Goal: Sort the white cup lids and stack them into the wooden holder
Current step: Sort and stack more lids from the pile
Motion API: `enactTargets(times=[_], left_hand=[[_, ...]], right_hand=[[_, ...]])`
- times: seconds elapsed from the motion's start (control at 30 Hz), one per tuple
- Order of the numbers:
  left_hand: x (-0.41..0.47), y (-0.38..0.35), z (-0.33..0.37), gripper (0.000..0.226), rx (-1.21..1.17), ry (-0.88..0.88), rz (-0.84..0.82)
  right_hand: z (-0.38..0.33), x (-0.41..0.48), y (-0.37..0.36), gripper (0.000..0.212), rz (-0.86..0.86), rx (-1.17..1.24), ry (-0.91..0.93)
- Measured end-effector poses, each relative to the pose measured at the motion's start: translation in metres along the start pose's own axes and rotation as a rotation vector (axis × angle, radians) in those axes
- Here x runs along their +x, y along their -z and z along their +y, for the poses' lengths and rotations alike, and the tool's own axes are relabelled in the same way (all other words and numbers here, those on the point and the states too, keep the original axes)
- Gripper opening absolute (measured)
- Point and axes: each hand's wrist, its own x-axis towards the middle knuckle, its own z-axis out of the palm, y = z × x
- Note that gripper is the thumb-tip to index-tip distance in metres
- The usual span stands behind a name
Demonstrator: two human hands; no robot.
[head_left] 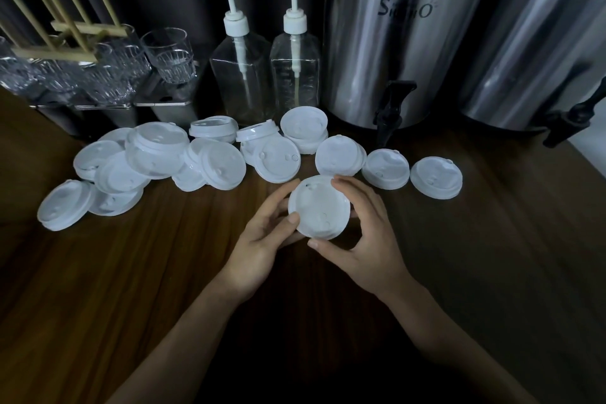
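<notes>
Dark wood-grain table (137,289) fronts a drinks station, where a person holds one white lid (318,207) between both hands. The left hand (262,239) grips the lid's left edge, thumb pressed on the rim and fingers curled behind it. The right hand (367,239) curls round the opposite side, fingertips on the far rim and thumb at the near edge. Whether the lid touches the table cannot be told. Just beyond the right hand, three loose lids (387,169) lie in a row on the table, the nearest of them close to the fingertips. Beyond and away from the left hand spreads a heap of lids (154,157), overlapping and tilted at all angles. The wooden holder (70,28), a frame of thin upright rods, stands well off past the left hand at the back, among clear glasses (169,56). Two clear pump bottles (242,75) stand straight ahead of the hands, and two steel urns (393,43) with black taps rise beyond the right hand.
</notes>
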Motion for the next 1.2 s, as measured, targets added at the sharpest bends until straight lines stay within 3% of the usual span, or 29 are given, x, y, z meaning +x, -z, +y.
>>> enactTargets(times=[0.3,0.43,0.77,1.2], left_hand=[[0.001,0.003,-0.003,0.045,-0.016,0.024,0.009],[0.001,0.002,-0.002,0.043,-0.032,0.012,0.022],[-0.002,-0.003,0.001,0.043,0.029,0.04,0.079],[-0.047,0.034,0.056,0.032,0.052,-0.028,0.21]], right_hand=[[-0.001,0.0,-0.001,0.088,-0.013,-0.058,-0.017],[-0.004,-0.001,0.001,0.089,-0.045,0.029,-0.046],[-0.014,0.007,0.008,0.02,0.033,0.248,-0.398],[-0.066,0.017,-0.008,0.028,-0.096,0.492,-0.345]])
